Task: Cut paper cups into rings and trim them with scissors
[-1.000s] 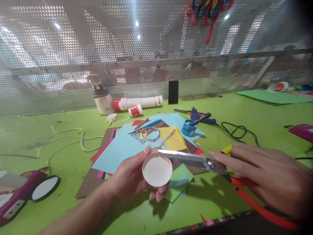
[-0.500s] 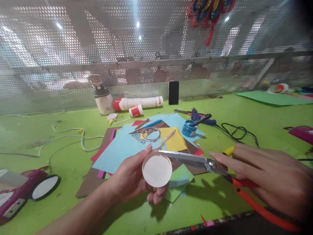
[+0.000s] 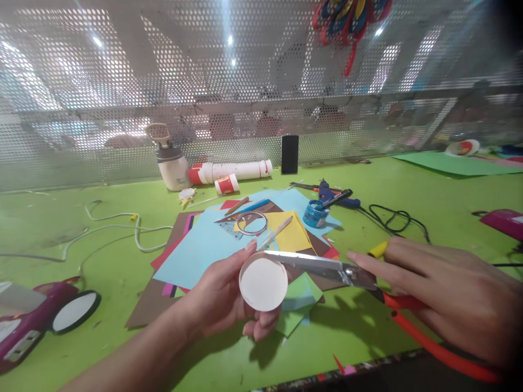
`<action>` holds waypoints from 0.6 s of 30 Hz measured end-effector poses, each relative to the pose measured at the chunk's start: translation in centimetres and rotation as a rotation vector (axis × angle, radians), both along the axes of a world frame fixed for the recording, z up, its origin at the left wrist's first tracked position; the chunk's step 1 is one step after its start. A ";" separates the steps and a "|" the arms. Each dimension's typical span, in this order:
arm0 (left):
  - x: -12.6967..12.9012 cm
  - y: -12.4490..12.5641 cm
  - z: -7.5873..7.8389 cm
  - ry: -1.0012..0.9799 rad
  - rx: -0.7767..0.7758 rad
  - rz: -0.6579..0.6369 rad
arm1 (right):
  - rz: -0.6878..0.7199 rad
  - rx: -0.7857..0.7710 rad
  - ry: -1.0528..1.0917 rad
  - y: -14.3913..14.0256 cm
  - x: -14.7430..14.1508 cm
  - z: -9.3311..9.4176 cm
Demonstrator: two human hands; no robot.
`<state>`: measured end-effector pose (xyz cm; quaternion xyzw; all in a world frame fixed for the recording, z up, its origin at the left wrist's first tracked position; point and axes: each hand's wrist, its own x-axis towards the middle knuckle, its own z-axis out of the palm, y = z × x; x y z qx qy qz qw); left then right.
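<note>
My left hand point(image 3: 229, 288) is closed around a round white paper cup bottom point(image 3: 263, 283), its pale disc facing me and a thin rim around it. Red-handled scissors point(image 3: 327, 267) are in my right hand point(image 3: 445, 294), with the fingers wrapped about the handles. The blades point left, and their tips meet the upper rim of the cup bottom. Behind my left hand, coloured paper sheets point(image 3: 192, 250) lie in a loose pile. A pale pencil-like stick point(image 3: 281, 228) and a silver ring point(image 3: 265, 220) rest on them.
A blue jar point(image 3: 315, 215) with a black marker stands beside a blue glue gun point(image 3: 327, 190). Further back are stacked paper cups point(image 3: 237, 171), a single cup point(image 3: 226, 184), a bottle point(image 3: 174, 171) and an upright phone point(image 3: 290, 154). A white cable point(image 3: 139, 234) lies left.
The scissors and my right hand have shifted very slightly left. The cup bottom stays almost in place in my left hand, with the blades still at its upper rim.
</note>
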<state>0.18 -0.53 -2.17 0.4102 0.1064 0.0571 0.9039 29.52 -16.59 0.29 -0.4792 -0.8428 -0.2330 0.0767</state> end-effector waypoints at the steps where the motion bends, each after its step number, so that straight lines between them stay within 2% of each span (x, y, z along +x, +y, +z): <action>1: 0.0 0.0 -0.1 -0.009 -0.004 0.000 | -0.003 -0.001 -0.001 0.0 0.0 0.0; 13: -0.1 0.2 -0.2 -0.017 -0.014 -0.014 | 0.013 -0.003 -0.006 -0.3 0.0 0.1; 18: -0.1 0.1 -0.2 -0.032 -0.013 -0.017 | -0.031 -0.031 0.047 -0.4 -0.4 0.4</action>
